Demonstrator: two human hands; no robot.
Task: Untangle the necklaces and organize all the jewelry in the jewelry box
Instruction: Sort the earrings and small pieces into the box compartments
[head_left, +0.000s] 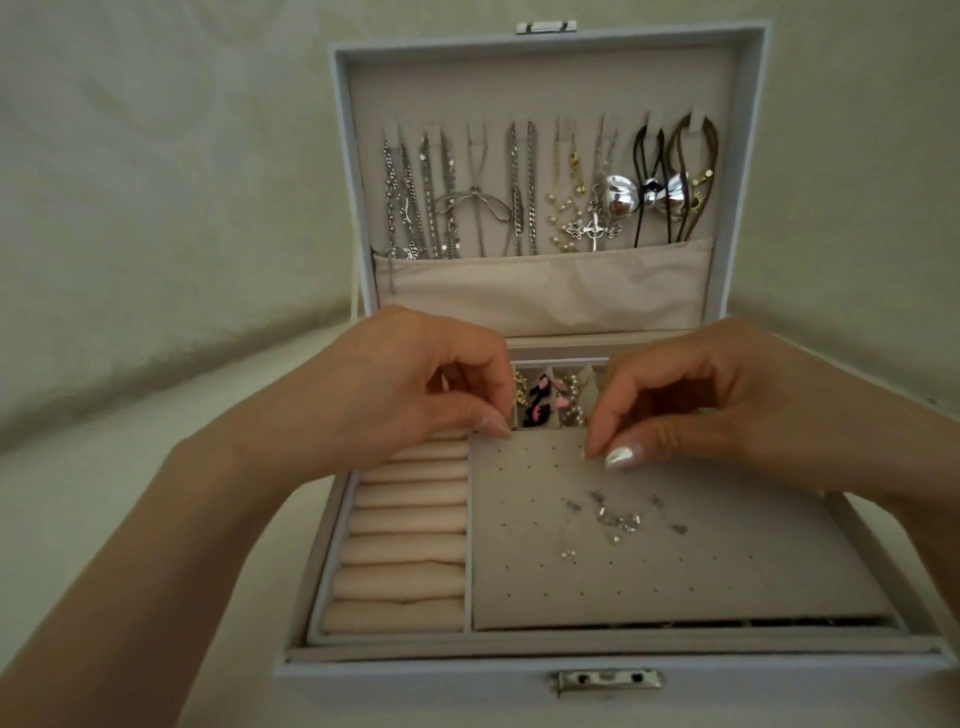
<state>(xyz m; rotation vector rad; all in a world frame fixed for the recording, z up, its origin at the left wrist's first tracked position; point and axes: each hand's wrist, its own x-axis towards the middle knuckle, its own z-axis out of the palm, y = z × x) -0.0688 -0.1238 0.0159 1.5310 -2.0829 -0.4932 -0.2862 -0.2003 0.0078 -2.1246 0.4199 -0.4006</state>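
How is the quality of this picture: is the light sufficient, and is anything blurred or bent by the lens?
Head view: dim, soft light without hard shadows; the wide lens bows the jewelry box rim and stretches the forearms; the hanging necklaces are sharp, the small silver pieces on the perforated board are smeared, so whether the left hand and right hand hold anything cannot be told.

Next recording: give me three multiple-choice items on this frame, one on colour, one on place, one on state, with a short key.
1. The ring rolls are: A black; B peach; C green.
2. The loose silver pieces lie on: A the ring rolls; B the lid pocket; C the perforated panel.
3. The box lid is: A open, upright; B shut; C detached.
Key: B, the cushions are pale peach; C, the pieces sit among its holes; A, necklaces hang inside it.
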